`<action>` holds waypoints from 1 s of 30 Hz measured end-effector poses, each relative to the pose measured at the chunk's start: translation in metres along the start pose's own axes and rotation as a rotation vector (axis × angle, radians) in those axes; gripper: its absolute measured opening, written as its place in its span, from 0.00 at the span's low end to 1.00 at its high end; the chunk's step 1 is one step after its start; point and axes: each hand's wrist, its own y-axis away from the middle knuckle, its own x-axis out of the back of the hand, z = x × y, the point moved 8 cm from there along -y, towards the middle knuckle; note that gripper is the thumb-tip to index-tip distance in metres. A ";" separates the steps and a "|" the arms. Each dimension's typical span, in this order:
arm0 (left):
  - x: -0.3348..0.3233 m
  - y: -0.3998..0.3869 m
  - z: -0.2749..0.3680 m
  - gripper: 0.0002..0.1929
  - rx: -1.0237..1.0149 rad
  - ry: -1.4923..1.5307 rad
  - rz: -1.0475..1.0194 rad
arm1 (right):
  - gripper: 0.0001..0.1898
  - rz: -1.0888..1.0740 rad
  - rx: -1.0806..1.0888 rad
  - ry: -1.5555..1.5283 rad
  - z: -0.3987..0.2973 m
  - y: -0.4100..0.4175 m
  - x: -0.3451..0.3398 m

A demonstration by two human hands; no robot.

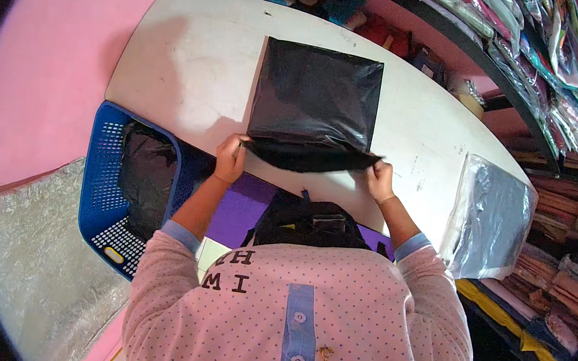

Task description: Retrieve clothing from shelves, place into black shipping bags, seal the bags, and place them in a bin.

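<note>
A black item in a clear plastic bag [319, 94] lies flat on the white table in front of me. My left hand [231, 157] grips the left corner of its near edge. At the right corner of that edge, my right hand [380, 178] pinches the plastic. Between the two hands the near part is stretched out and bows towards me, slightly blurred. Whether this near part is an open mouth or a flap, I cannot tell.
A blue plastic basket [92, 181] holding a black item [147, 176] stands at the table's left. Clear plastic bags [494, 218] lie stacked at the table's right end [426, 179]. Shelves of folded fabric [549, 271] stand beyond, with plastic-wrapped garments [554, 65] above. A black bag [316, 220] is near my body.
</note>
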 end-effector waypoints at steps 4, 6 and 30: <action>-0.009 0.006 -0.034 0.08 0.359 -0.167 0.236 | 0.12 0.199 -0.188 -0.220 0.017 -0.012 -0.009; -0.009 0.002 -0.033 0.09 0.368 -0.213 0.363 | 0.14 0.283 -0.232 -0.225 0.017 -0.014 -0.009; -0.074 -0.059 0.053 0.25 -0.309 -0.596 -0.430 | 0.13 0.267 -0.426 0.181 0.027 -0.025 0.001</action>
